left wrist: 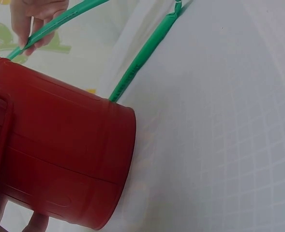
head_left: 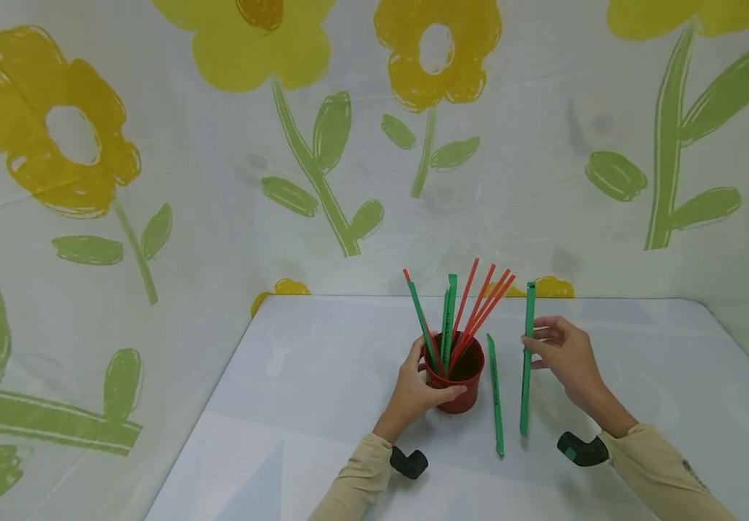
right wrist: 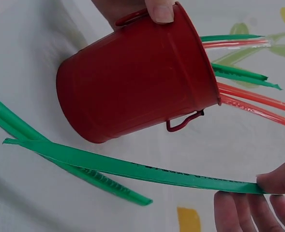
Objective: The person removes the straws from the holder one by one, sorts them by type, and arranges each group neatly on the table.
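Observation:
A small red metal bucket point(head_left: 457, 399) with little side handles stands on the table, and my left hand point(head_left: 408, 394) grips it round its side near the rim. Several red straws point(head_left: 483, 307) and green paper-wrapped straws point(head_left: 447, 318) lean out of its mouth. To the bucket's right, my right hand point(head_left: 566, 354) pinches another green wrapped straw point(right wrist: 147, 173) near its upper end, thumb against fingers; its length hangs down over the table. Between the bucket and that straw, one more green wrapped straw point(head_left: 496, 398) lies on the tabletop, also seen by the left wrist camera.
The white table point(head_left: 270, 376) ends at a back edge just behind the bucket. Beyond it hangs a pale cloth point(head_left: 511, 195) printed with yellow flowers and green leaves. Dark wrist devices point(head_left: 582, 449) sit at both sleeve cuffs.

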`<action>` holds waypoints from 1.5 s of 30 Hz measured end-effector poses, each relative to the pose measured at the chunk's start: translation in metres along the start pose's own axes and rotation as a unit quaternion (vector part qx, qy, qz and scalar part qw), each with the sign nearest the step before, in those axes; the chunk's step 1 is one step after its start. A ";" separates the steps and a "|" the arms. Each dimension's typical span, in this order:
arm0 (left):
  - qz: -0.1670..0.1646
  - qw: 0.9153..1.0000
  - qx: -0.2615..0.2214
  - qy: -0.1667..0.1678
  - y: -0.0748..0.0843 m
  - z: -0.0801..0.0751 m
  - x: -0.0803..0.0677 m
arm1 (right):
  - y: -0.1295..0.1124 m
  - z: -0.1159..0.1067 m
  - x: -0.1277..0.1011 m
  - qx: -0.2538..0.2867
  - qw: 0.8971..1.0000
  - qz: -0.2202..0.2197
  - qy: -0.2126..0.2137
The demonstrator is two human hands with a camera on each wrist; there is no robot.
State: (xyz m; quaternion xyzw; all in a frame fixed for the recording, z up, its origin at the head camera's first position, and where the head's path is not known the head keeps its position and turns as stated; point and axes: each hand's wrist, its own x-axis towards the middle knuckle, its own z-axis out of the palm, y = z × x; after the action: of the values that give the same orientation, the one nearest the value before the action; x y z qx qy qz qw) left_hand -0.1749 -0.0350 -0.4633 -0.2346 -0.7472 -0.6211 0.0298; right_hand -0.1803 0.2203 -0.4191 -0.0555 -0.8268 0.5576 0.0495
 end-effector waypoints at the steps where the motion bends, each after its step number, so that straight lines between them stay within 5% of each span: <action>1: -0.001 1.000 -0.001 0.000 0.000 0.000 0.000 | 0.002 0.000 0.000 -0.002 1.000 0.001 -0.002; 11: -0.002 1.000 -0.004 0.000 -0.001 0.000 0.000 | 0.052 0.009 0.023 -0.011 0.999 0.042 -0.010; 20: -0.005 1.000 0.002 0.000 -0.003 0.000 0.000 | 0.024 0.011 0.005 -0.014 0.998 0.043 -0.043; 45: 0.000 1.000 -0.001 -0.002 -0.003 0.000 0.001 | 0.044 0.023 0.014 -0.025 0.993 0.087 -0.076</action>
State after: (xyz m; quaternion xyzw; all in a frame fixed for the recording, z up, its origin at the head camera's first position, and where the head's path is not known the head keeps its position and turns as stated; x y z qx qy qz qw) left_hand -0.1767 -0.0354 -0.4656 -0.2361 -0.7469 -0.6210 0.0283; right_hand -0.1961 0.2173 -0.4683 -0.0861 -0.8338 0.5416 -0.0636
